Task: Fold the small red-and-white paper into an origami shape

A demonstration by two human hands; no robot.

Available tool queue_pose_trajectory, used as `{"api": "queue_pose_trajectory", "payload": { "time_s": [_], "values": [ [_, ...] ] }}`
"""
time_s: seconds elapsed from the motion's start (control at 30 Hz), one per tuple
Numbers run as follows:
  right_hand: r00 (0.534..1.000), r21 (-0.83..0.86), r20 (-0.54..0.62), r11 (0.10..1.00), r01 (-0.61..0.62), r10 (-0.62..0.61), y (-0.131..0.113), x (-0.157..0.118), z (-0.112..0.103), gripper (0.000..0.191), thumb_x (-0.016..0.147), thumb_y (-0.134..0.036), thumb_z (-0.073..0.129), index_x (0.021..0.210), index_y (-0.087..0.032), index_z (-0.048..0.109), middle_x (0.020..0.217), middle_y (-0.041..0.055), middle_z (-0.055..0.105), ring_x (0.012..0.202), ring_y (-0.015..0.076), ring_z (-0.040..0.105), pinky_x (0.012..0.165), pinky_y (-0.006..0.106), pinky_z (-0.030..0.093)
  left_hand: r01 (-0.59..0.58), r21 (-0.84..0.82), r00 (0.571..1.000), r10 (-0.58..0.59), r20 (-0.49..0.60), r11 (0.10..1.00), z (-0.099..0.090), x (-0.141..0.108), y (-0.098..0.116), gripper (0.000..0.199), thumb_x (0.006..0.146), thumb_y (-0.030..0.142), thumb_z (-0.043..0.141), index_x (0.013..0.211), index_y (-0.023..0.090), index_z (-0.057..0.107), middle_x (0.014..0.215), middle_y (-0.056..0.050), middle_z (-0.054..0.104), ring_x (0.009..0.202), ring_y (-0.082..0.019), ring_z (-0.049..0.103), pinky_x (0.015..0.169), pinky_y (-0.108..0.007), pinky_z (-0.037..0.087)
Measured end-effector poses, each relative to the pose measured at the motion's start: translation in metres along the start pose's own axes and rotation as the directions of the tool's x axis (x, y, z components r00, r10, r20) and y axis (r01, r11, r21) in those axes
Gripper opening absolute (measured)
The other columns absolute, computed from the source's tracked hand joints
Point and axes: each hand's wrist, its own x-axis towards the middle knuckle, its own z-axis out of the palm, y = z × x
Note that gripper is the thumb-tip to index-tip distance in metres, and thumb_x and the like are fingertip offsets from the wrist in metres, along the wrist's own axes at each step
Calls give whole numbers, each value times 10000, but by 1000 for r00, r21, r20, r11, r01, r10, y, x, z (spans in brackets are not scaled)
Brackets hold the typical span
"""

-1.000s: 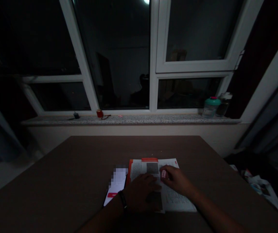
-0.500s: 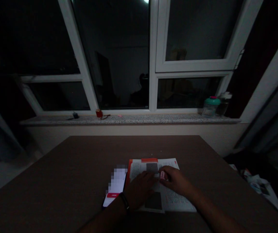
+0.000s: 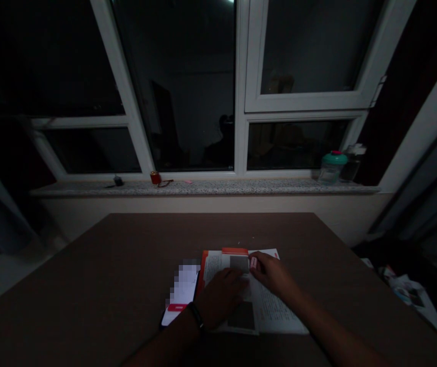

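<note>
An open book with printed pages lies on the brown table. A narrower sheet with dark grey blocks and an orange top band rests over its middle. My left hand, with a dark band at the wrist, lies spread on the sheet and the left page. My right hand is closed on a small pink and white object at the sheet's upper right edge. Left of the book is a lit phone, partly blurred out.
The table reaches to a stone windowsill. On the sill stand a green-lidded bottle, a clear bottle, a red jar and a small dark item. Papers lie beyond the table's right edge.
My right hand has moved up the page, away from me, with the pink and white object still in it. My left hand has barely moved.
</note>
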Motion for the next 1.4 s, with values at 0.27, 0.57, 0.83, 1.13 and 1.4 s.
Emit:
{"api": "queue_pose_trajectory", "payload": {
  "time_s": [0.27,0.57,0.83,1.13,1.4],
  "values": [
    [994,67,29,993,102,-104,-1,-9,-3,339,760,-221,641,1098,-214,656,974,55,674,812,188,607,745,273,463,-55,-23,998,56,23,998,-6,-1,0,463,869,107,601,1291,269,505,1404,-24,483,1290,-253,412,1085,-431,343],
    [999,-8,-32,1000,14,-15,0,-4,1,380,825,-259,598,1198,-202,632,1112,94,687,934,225,642,840,324,471,-35,-18,999,35,27,999,-5,-2,-1,365,898,137,582,1236,271,551,1411,-19,485,1294,-255,415,1083,-440,339],
    [994,30,9,993,113,-113,0,-10,0,366,808,-246,605,1169,-207,644,968,64,677,823,195,614,761,287,468,-77,-12,996,78,46,997,-10,0,2,322,888,152,619,1189,249,558,1317,-30,551,1246,-247,454,1069,-411,345],
    [1000,35,-17,999,27,-26,-3,-7,2,376,799,-248,596,1169,-207,650,1037,75,693,816,198,634,763,295,475,-89,2,992,89,85,996,-16,3,4,216,895,201,637,1101,235,579,1215,-41,589,1162,-261,504,986,-399,402],
    [997,6,-29,997,75,-74,2,-4,-1,392,806,-240,608,1195,-212,648,956,61,674,795,189,617,747,282,464,-33,-26,999,34,31,999,-4,1,2,402,876,201,652,1251,234,511,1334,-54,518,1233,-263,446,1057,-422,352]
  ]
}}
